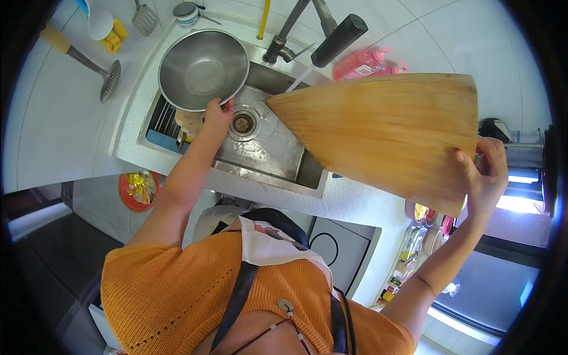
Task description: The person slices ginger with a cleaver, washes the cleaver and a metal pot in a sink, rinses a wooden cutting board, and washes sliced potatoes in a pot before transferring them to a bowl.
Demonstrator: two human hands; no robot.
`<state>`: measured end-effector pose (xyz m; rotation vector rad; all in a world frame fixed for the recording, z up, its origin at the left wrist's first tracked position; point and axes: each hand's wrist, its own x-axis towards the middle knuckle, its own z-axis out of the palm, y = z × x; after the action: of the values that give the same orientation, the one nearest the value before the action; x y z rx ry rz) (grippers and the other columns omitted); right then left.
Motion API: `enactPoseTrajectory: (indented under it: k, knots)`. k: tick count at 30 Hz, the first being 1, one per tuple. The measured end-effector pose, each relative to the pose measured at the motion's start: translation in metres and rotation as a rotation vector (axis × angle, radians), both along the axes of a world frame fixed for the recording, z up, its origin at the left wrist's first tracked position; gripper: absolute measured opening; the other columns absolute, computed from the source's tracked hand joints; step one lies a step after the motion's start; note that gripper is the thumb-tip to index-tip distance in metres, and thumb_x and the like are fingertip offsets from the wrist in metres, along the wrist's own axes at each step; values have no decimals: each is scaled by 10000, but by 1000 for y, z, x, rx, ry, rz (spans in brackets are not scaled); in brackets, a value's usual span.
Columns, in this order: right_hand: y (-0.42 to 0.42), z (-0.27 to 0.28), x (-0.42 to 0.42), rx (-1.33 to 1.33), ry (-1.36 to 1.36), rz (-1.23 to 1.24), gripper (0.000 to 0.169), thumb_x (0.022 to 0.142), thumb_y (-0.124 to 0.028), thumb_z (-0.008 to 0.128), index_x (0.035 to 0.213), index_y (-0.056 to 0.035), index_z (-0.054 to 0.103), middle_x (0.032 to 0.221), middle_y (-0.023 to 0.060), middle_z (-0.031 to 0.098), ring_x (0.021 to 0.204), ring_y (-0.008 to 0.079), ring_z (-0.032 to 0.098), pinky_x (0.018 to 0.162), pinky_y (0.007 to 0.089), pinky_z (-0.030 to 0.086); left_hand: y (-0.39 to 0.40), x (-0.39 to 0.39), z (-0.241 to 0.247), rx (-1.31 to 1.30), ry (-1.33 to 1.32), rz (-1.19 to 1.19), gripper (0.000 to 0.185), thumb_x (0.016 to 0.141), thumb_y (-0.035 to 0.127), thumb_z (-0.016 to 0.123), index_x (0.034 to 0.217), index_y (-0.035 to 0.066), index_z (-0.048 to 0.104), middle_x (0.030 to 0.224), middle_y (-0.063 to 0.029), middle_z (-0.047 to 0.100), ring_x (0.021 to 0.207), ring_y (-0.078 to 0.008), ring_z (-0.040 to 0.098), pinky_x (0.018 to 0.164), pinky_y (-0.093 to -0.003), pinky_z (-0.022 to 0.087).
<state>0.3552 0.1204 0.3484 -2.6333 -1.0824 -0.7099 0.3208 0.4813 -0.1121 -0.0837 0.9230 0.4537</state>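
Note:
My left hand (218,111) grips the near rim of a stainless steel bowl (205,73), tilted over the left part of the sink, its inside bare. With my right hand (484,173) I hold the right end of a wooden cutting board (381,133), thumb on its face and fingers behind. The board hangs at a slant over the right side of the steel sink (266,151), its far-left corner beside the stream of water (301,79). That stream runs from the black-headed faucet (339,41). The drain (243,123) shows between bowl and board.
Pink pump bottles (361,64) stand behind the board. A dish rack (166,117) with a blue edge sits at the sink's left. A skimmer (111,80) and a slotted turner (145,20) hang on the left wall. Packaged goods (410,244) line the right side.

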Motion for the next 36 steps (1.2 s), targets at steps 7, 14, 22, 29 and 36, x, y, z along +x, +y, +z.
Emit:
enactPoseTrajectory:
  k: [7, 14, 22, 29, 36]
  knots:
    - [-12, 14, -14, -114, -7, -79, 338, 590, -151, 802, 852, -22, 631, 805, -22, 523, 577, 51, 346, 468, 188, 265, -34, -34, 26, 121, 44, -220, 180, 888, 85, 416, 1017, -34, 453, 932, -188, 574, 705, -228, 599, 432, -219, 426]
    - [-20, -22, -16, -127, 141, -195, 362, 575, -136, 794, 837, 11, 593, 796, 56, 526, 701, 173, 519, 573, 268, 430, -82, -37, 53, 217, 111, -332, 127, 820, 32, 529, 940, -4, 510, 811, -116, 561, 644, -188, 572, 432, -216, 399]
    - [-26, -19, -29, -124, 227, -187, 372, 594, -192, 782, 835, 0, 575, 800, 67, 546, 693, 194, 534, 591, 279, 445, -104, -18, -11, 166, 172, -608, 194, 809, 46, 528, 989, -2, 474, 821, -134, 560, 612, -207, 563, 422, -216, 406]
    - [-27, -26, -26, -146, 140, -193, 363, 632, -225, 760, 862, -4, 587, 774, 88, 554, 650, 229, 527, 597, 282, 437, -128, 0, -90, 128, 247, -678, 238, 842, 95, 550, 1042, 15, 450, 943, -141, 532, 682, -230, 552, 487, -251, 475]
    - [-27, -31, -25, -112, 136, -216, 362, 647, -218, 757, 885, 0, 590, 797, 82, 565, 647, 212, 529, 607, 277, 439, -139, 4, -133, 66, 290, -656, 219, 858, 153, 571, 1028, 53, 476, 972, -118, 511, 828, -237, 522, 637, -279, 521]
